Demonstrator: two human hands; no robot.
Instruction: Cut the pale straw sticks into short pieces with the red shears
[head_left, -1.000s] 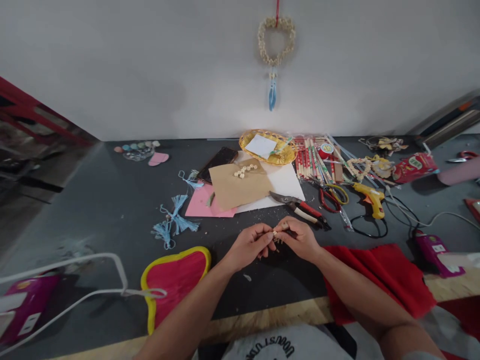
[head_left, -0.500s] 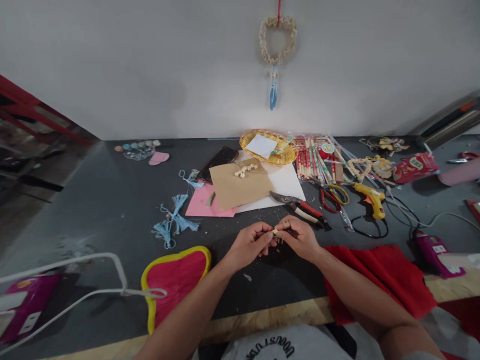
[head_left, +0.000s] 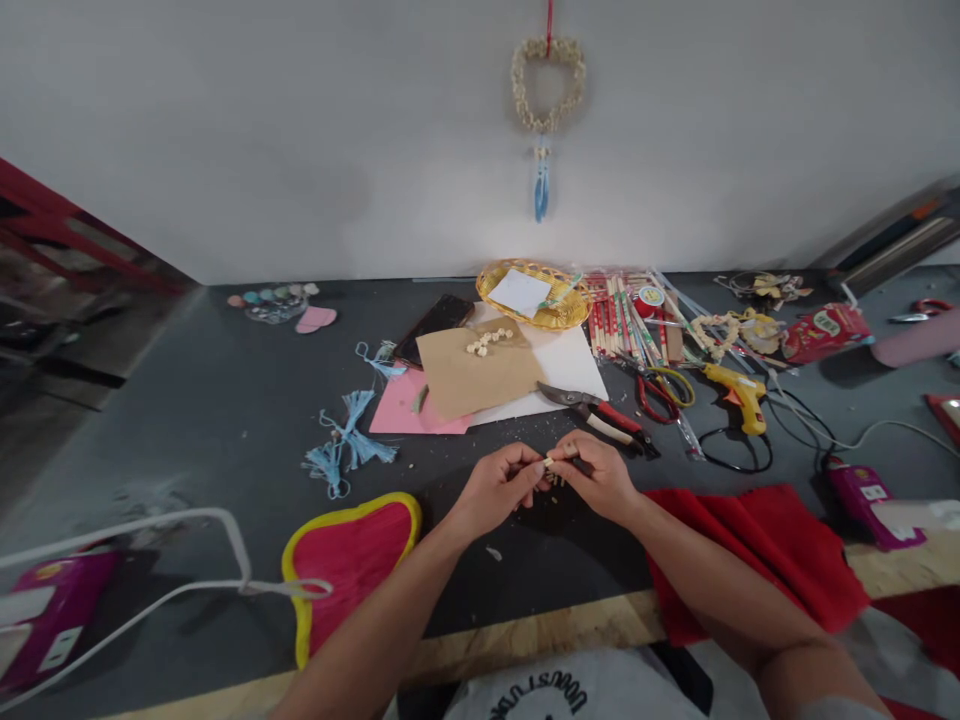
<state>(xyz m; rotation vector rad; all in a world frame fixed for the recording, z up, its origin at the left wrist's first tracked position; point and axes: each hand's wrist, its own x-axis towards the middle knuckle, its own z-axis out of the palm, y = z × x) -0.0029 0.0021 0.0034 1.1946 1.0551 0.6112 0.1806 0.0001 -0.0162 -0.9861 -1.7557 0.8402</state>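
Note:
My left hand (head_left: 496, 490) and my right hand (head_left: 596, 476) meet above the dark table (head_left: 225, 400), fingers pinched together on a small pale bead-like piece (head_left: 550, 463). Each hand is closed in a pinch on it. Just beyond my right hand lie red-handled pruning shears (head_left: 600, 412). A brown paper sheet (head_left: 476, 375) with several small pale beads (head_left: 487, 341) lies farther back.
A red and yellow heart-shaped pad (head_left: 352, 560) lies at the left, red cloth (head_left: 757, 555) at the right. Blue tassels (head_left: 346, 440), pink paper (head_left: 409, 405), a yellow basket (head_left: 534, 294), a stick bundle (head_left: 626, 318), red scissors (head_left: 664, 392) and a yellow glue gun (head_left: 739, 392) crowd the back. A heart wreath (head_left: 547, 85) hangs on the wall.
Both hands stay pinched on the small piece with only slight finger shifts. The view has drifted a little.

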